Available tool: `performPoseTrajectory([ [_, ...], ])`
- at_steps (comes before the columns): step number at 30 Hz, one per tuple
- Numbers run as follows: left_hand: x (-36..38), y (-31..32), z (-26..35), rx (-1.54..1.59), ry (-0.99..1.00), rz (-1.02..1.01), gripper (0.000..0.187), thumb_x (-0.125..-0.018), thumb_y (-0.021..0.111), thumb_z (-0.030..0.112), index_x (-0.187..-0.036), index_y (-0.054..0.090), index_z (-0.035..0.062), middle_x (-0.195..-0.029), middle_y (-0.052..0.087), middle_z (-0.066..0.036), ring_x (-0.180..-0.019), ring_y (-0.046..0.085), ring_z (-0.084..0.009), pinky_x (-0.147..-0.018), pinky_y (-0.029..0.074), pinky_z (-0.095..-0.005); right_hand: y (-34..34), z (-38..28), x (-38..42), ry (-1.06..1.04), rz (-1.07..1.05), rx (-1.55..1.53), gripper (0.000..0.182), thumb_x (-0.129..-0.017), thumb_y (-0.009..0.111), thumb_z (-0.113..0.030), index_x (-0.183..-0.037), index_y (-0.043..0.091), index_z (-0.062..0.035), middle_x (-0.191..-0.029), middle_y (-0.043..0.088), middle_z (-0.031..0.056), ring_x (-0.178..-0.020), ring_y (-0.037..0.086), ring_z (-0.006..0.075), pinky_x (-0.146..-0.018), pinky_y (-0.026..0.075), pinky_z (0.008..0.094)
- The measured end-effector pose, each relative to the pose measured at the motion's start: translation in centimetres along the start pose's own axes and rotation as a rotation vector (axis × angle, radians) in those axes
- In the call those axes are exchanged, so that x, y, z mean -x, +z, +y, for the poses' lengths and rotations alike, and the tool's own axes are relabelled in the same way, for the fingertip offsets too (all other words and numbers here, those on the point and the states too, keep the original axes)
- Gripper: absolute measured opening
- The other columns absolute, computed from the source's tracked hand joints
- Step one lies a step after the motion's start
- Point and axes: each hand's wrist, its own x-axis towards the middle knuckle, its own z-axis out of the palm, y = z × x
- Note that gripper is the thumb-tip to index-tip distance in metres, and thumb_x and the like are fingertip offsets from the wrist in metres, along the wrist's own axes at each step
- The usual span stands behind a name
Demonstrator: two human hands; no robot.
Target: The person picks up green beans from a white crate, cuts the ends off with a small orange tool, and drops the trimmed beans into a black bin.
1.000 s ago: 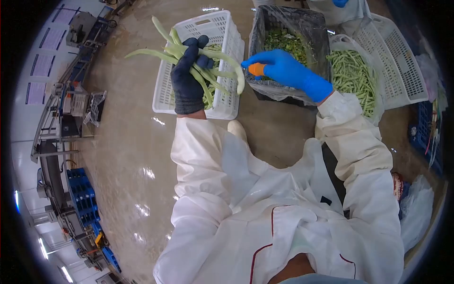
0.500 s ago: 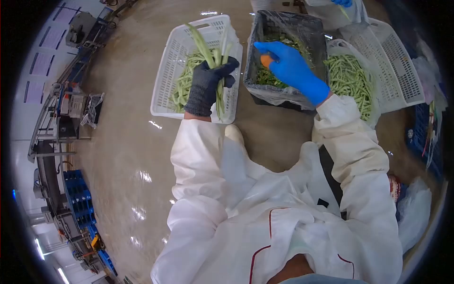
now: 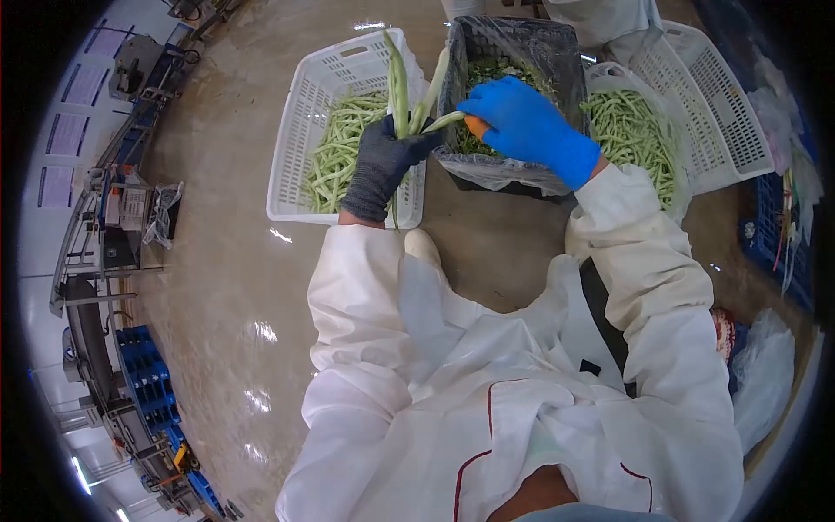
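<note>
From my seat I have one view to work from, the head camera, looking down at two gloved hands. The left hand (image 3: 383, 161), in a dark grey glove, is closed around a few long green beans (image 3: 398, 87), most of them pointing up and away from the wearer. This bunch is over the right side of a white basket (image 3: 296, 100) that holds a heap of beans (image 3: 344, 143). One bean (image 3: 445, 121) slants out of the fist to the fingertips of the right hand (image 3: 526, 122), which wears a blue glove. I see those fingers curled in, but I cannot tell whether they grip the bean's end. An orange piece (image 3: 477, 127) shows under them; whether it is a tool or a finger cover, I cannot make out. Beneath the blue glove I see a dark bin (image 3: 496, 178) lined with clear plastic, with green scraps (image 3: 489, 71) inside. Just beside it is a plastic bag (image 3: 683, 174) full of beans, near a tilted white crate (image 3: 713, 104). For writing, I find printed sheets (image 3: 72, 135) on the far-left wall, their lines too small to read.
</note>
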Motion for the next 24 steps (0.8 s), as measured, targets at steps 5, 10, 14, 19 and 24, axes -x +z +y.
performPoseTrajectory([
  [5,-0.2,0.1,-0.6,-0.150,0.122,0.004,0.029,-0.076,0.078,0.012,-0.098,0.067,-0.0033,-0.083,0.068,-0.007,-0.071,0.062,-0.0129,-0.066,0.050,-0.0280,0.5,-0.9,0.0,0.134,0.076,-0.049,0.022,-0.082,0.060,-0.013,-0.099,0.068,-0.0028,-0.090,0.064,0.0145,-0.082,0.063,0.0280,-0.073,0.049,0.0360],
  [10,0.7,0.5,1.4,0.392,0.134,0.018,0.025,-0.079,0.072,0.009,-0.101,0.067,-0.0028,-0.089,0.068,-0.009,-0.071,0.061,-0.0138,-0.064,0.048,-0.0263,0.3,0.0,-0.7,0.447,0.226,-1.227,0.025,-0.089,0.055,-0.015,-0.101,0.068,0.0032,-0.085,0.069,0.0152,-0.074,0.064,0.0179,-0.070,0.050,0.0281],
  [14,0.7,1.8,0.6,0.464,0.141,0.091,0.024,-0.080,0.070,0.008,-0.101,0.067,-0.0028,-0.087,0.069,-0.009,-0.070,0.061,-0.0144,-0.063,0.048,-0.0266,2.1,0.9,-0.4,0.280,0.198,-0.831,0.027,-0.092,0.050,-0.014,-0.103,0.068,0.0035,-0.090,0.070,0.0067,-0.073,0.060,0.0121,-0.067,0.051,0.0274],
  [19,0.9,1.4,0.9,0.330,0.126,0.049,0.023,-0.083,0.069,0.010,-0.102,0.067,-0.0034,-0.087,0.069,-0.009,-0.072,0.062,-0.0145,-0.065,0.049,-0.0276,0.9,0.9,-0.3,0.361,0.185,-0.950,0.026,-0.091,0.052,-0.013,-0.100,0.069,0.0034,-0.089,0.070,0.0075,-0.076,0.062,0.0141,-0.068,0.050,0.0272],
  [24,1.1,2.0,1.3,0.825,0.092,-0.021,0.027,-0.084,0.067,0.012,-0.105,0.066,-0.0056,-0.089,0.068,-0.008,-0.073,0.064,-0.0166,-0.069,0.051,-0.0270,0.3,-1.7,-0.2,0.425,-0.046,-1.372,0.026,-0.089,0.053,-0.012,-0.102,0.069,0.0044,-0.091,0.070,0.0082,-0.079,0.063,0.0149,-0.068,0.051,0.0277],
])
